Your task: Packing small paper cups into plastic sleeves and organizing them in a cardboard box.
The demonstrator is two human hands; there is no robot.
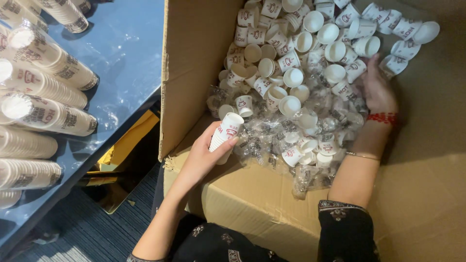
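left hand (206, 153) has its grip around a short cup stack (224, 135); right hand (377, 87) lies released among loose cups (291, 77) in the box (194, 63).

**Hands in a box of loose cups, sleeved stacks to the left**

A cardboard box (194, 73) lies open ahead, loose paper cups (291, 77) heaped inside over plastic wrappers (315, 145). The left hand (206, 155) holds a short cup stack (224, 136) at the box's near left. The right hand (376, 90) rests among cups, far right. Left of the box, a table (126, 53) carries sleeved cup stacks (43, 82) lying sideways.
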